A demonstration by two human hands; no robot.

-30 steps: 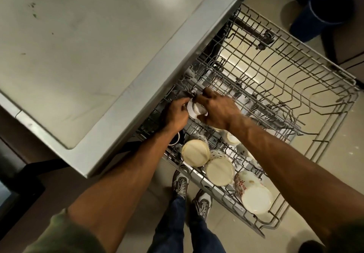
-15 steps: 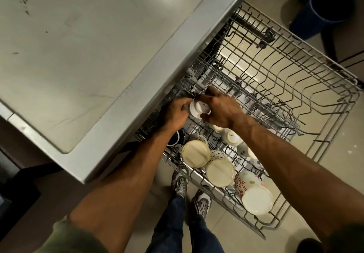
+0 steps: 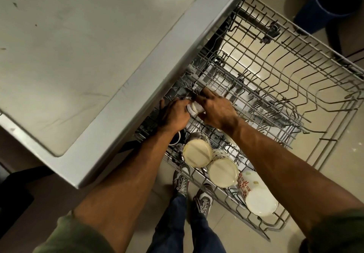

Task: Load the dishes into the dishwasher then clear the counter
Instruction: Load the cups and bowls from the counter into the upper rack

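While my left hand (image 3: 175,114) and right hand (image 3: 215,109) both curl their fingers around a small white cup (image 3: 195,108), I hold it over the dishwasher rack (image 3: 295,87), beside the counter (image 3: 78,45).

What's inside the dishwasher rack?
Three upturned cups, a dark mug partly under the left wrist, and a small white cup mostly covered by the left hand and right hand gripping it.

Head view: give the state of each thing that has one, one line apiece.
Rack: pulled out from under the counter.
White cup: held between both hands over the rack.
Left hand: gripping the cup.
Right hand: gripping the cup.
Three mugs: bottoms up in the rack.
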